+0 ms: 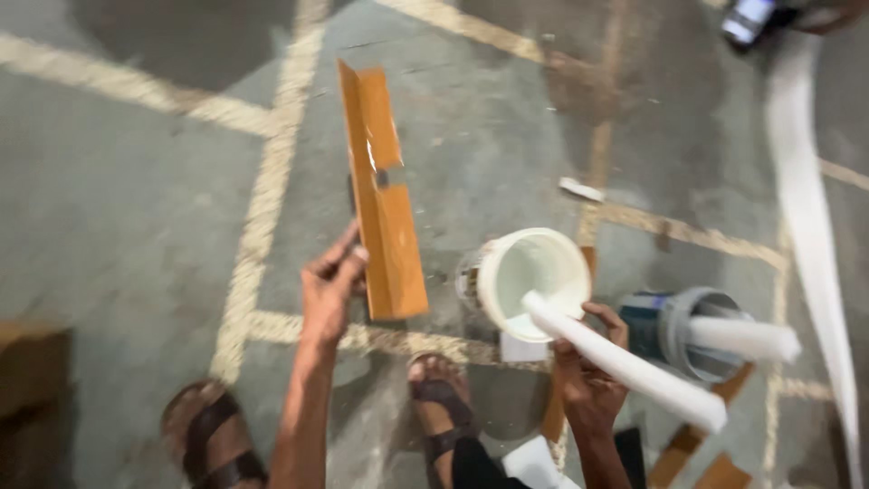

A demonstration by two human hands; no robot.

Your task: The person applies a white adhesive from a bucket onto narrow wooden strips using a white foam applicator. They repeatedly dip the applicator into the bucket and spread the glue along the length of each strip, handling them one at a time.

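A: Nearest the lens, the right hand (590, 376) is wrapping its fingers tight around a white roll (625, 367), which is slanting down and out past the grip. Just beside it the left hand (330, 290) is pinching the near end of an orange board (382, 195), thumb and fingers pressed onto its edge.

B: Where is the board sitting?

A: It is hanging in the air, reaching away from the left grip toward the far floor (136, 208). It looks folded lengthwise, like an angle strip, with a small notch about halfway along.

B: And the roll's upper end?

A: It is dipping into a white tub (529, 276), right above the right grip. Whether it is touching the bottom, I cannot tell; the picture is blurred.

B: What is lying around them?

A: Past the right hand, a grey can (674, 330) is holding a second white roll (747, 337). Below both grips, two sandalled feet (439, 398) are standing on the pale-lined concrete. Farther out, a long white strip (806, 208) is running along the right edge.

B: What step is in hand, would you say?

A: I am judging that the roll is being loaded from the tub while the board is being held ready, its face turned up.

B: And the next move?

A: It is calling for lifting the roll clear without dripping and keeping the left pinch firm so the board does not swing.
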